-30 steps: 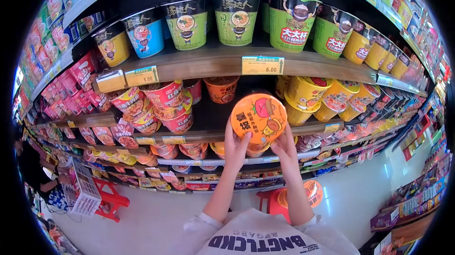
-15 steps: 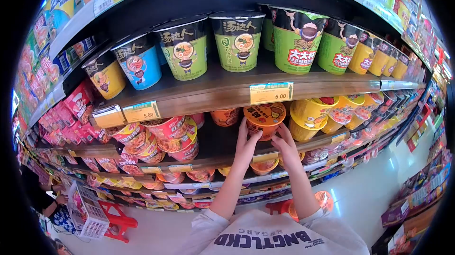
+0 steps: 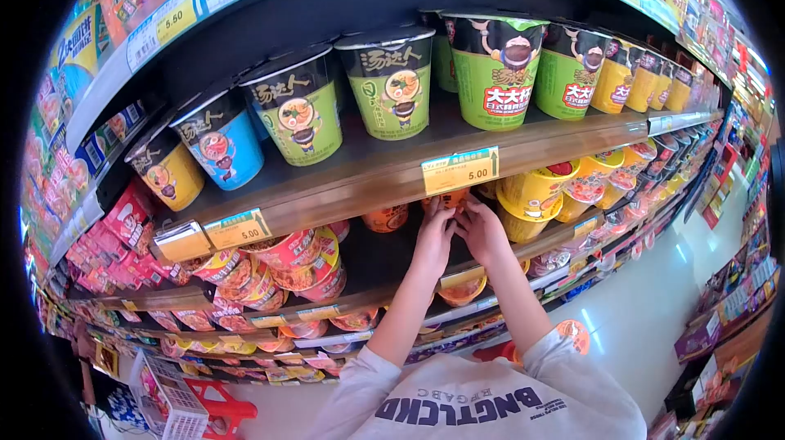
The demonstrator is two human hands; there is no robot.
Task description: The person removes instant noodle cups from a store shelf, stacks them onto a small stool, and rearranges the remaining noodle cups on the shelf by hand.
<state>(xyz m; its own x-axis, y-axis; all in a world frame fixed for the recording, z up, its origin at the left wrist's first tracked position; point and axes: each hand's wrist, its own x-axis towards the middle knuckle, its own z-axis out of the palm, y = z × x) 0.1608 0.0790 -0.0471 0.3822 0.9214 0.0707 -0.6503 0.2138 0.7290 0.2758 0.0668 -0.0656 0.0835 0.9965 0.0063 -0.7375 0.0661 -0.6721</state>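
An orange instant noodle bowl [image 3: 446, 199] sits on the second shelf, under the upper shelf's front edge, which hides much of it. My left hand [image 3: 437, 231] is at its near left side, fingers bent against it. From the right, my right hand [image 3: 482, 230] also touches the bowl with curled fingers. The two hands nearly meet in front of it and cover its lower part. Left of my hands, another orange noodle bowl [image 3: 385, 218] stands further back. Stacked yellow noodle bowls [image 3: 527, 204] are close to my right hand.
Tall noodle cups [image 3: 388, 88] line the upper shelf above a price tag [image 3: 460, 170]. Red and yellow bowls [image 3: 298, 260] are stacked to the left. Lower shelves carry more bowls. A white basket [image 3: 176, 407] and red stool [image 3: 225, 407] stand on the floor at lower left.
The orange noodle bowl has gone further back under the upper shelf, its lid now mostly hidden. Both hands have followed inward and come closer together. The camera view has tilted and shifted slightly.
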